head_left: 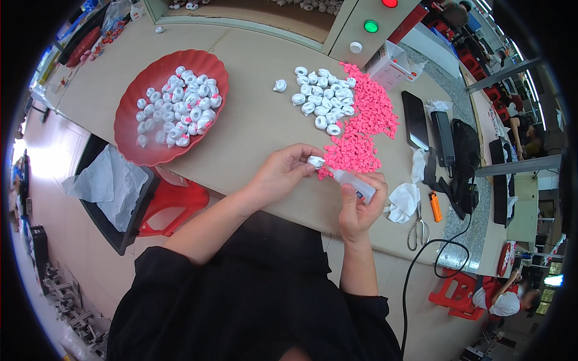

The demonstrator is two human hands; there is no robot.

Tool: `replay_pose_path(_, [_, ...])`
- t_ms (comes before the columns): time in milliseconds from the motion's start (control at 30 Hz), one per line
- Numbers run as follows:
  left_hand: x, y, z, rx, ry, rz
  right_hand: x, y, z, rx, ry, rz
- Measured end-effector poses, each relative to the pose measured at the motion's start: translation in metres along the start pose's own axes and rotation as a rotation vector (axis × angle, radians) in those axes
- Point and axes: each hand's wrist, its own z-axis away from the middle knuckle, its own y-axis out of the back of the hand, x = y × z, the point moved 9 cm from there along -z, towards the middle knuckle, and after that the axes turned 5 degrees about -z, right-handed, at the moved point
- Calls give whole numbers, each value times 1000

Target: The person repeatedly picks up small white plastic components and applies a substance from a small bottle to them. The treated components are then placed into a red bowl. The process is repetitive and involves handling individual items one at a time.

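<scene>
My left hand (278,172) pinches a small white rounded piece (315,161) between thumb and fingertips. In my right hand (359,216) is a translucent squeeze bottle (351,185), tilted so its narrow tip points at that piece; whether they touch I cannot tell. Just beyond both hands lies a spread of small pink pieces (352,153). Past it, a cluster of white rounded pieces (325,96) rests on the table, with one lone white piece (280,85) to its left. A red scalloped bowl (129,102) at the left holds many white pieces, some showing pink bits.
Right of the pink pieces lie a black phone (414,119), crumpled white tissue (402,201), scissors (418,231) and an orange-handled tool (435,207). A black cable (407,283) hangs over the table edge. Below the bowl are a red stool (174,207) and a dark tray (102,207).
</scene>
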Motion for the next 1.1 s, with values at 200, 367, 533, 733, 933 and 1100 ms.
replay_pose_path(200, [-3,2,-1,15,20,-18,-7,-2,0,-12,72,58])
replay_pose_path(367, [-3,3,-1,28,30,-5,-6,0,0,-8,55,67])
replay_pose_path(533, [-4,4,-1,33,30,-25,-4,1,0,-19,43,71])
replay_pose_path(733, [-3,4,-2,41,30,-21,3,3,2,-4,-18,34])
replay_pose_path(933, [-3,3,-1,33,28,-26,2,3,1,6,-38,1])
replay_pose_path(1100, [-4,2,-2,26,32,-5,3,0,2,-35,-37,-9])
